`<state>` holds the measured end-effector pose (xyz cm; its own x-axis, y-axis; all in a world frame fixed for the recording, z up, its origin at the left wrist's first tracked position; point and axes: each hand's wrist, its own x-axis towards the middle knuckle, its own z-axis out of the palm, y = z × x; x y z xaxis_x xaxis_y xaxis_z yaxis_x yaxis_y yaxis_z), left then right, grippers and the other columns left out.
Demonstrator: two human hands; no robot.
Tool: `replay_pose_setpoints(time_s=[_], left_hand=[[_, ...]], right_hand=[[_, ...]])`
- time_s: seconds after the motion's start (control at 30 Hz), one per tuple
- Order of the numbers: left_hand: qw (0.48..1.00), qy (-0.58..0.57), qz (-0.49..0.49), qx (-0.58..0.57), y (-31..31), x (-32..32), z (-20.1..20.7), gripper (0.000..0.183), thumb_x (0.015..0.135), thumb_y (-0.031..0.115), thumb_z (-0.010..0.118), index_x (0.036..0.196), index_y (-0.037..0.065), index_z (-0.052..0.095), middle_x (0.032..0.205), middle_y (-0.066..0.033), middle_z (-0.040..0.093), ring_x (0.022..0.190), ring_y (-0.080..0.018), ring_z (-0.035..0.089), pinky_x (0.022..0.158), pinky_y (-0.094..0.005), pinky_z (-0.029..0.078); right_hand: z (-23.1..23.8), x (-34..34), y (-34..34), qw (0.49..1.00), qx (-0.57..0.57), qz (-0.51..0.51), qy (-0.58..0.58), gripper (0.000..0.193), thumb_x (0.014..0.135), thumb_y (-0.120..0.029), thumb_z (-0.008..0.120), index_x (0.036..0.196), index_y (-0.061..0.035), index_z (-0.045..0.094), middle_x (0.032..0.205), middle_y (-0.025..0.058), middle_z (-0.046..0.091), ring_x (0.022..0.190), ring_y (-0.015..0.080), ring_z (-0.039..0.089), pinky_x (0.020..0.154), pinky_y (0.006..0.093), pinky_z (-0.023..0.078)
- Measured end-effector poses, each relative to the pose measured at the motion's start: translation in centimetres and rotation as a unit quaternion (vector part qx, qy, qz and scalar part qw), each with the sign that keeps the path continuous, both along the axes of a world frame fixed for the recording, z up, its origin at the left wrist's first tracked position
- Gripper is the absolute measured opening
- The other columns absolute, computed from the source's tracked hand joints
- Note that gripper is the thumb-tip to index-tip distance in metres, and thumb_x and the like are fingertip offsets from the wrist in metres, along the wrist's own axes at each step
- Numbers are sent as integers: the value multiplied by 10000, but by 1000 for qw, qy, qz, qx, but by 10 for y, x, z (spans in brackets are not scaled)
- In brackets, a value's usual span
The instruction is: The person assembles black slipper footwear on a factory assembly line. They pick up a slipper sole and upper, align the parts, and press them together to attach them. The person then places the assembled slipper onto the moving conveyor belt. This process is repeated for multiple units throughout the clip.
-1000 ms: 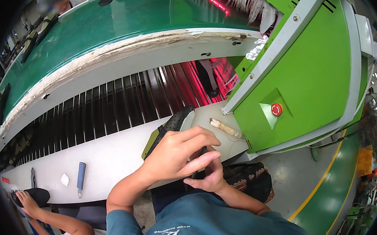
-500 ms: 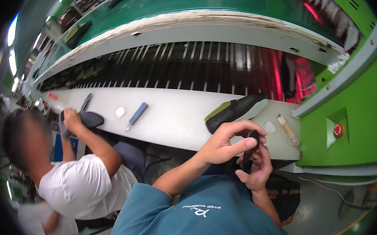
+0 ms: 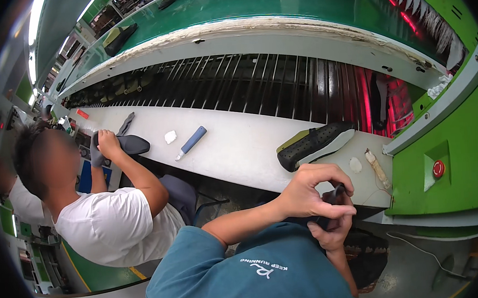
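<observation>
My left hand (image 3: 304, 195) curves over a narrow black piece (image 3: 337, 193), pinching it between thumb and fingers. Below it, my right hand (image 3: 335, 236) grips the same piece from underneath. Both hands are close together in front of my chest, just off the bench edge. Much of the black piece is hidden by my fingers, so its kind does not show. Beyond my left hand, a black shoe (image 3: 313, 147) with small holes, an olive lining and a white sole edge rests on the white bench (image 3: 234, 160).
A blue-handled tool (image 3: 194, 140), white lump (image 3: 170, 136), white oval piece (image 3: 355, 164) and worn pale-handled tool (image 3: 379, 171) lie on the bench. Left, a co-worker (image 3: 117, 224) holds a dark shoe-shaped piece (image 3: 133, 145). Rollers run behind; a green machine (image 3: 447, 190) with a red button stands right.
The view has shifted, so the bench and co-worker appear further right. My left hand has tilted over the black piece, which is now more covered. Both hands still hold it.
</observation>
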<state>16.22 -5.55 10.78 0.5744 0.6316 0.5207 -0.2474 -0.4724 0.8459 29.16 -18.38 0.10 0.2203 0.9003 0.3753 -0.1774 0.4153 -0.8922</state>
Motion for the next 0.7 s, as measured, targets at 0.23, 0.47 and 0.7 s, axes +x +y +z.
replay_pose_setpoints(time_s=[0.23, 0.47, 0.7], left_hand=[[997, 61, 10, 56, 73, 16, -10, 413, 1012, 344, 788, 1237, 1, 733, 1169, -152, 747, 1042, -302, 744, 927, -386, 597], [877, 445, 101, 153, 147, 38, -90, 835, 872, 497, 886, 1500, 38, 581, 1273, -217, 735, 1183, -423, 720, 1031, -473, 572], [943, 317, 80, 60, 128, 17, -74, 848, 835, 464, 912, 1485, 17, 603, 1269, -230, 752, 1172, -404, 741, 1025, -454, 575]], right_hand=[[-4, -2, -6, 996, -68, -44, 47, 1068, 881, -373, 849, 1680, 92, 314, 1403, 206, 604, 1101, 250, 702, 1011, 391, 568], [-4, -11, -12, 992, -96, -46, 62, 1006, 1017, -607, 620, 1626, 152, 366, 1261, 201, 692, 955, 230, 730, 941, 391, 586], [-11, 0, -17, 989, -134, -58, 33, 955, 1070, -624, 547, 1595, 163, 412, 1195, 199, 725, 921, 234, 735, 939, 402, 576]])
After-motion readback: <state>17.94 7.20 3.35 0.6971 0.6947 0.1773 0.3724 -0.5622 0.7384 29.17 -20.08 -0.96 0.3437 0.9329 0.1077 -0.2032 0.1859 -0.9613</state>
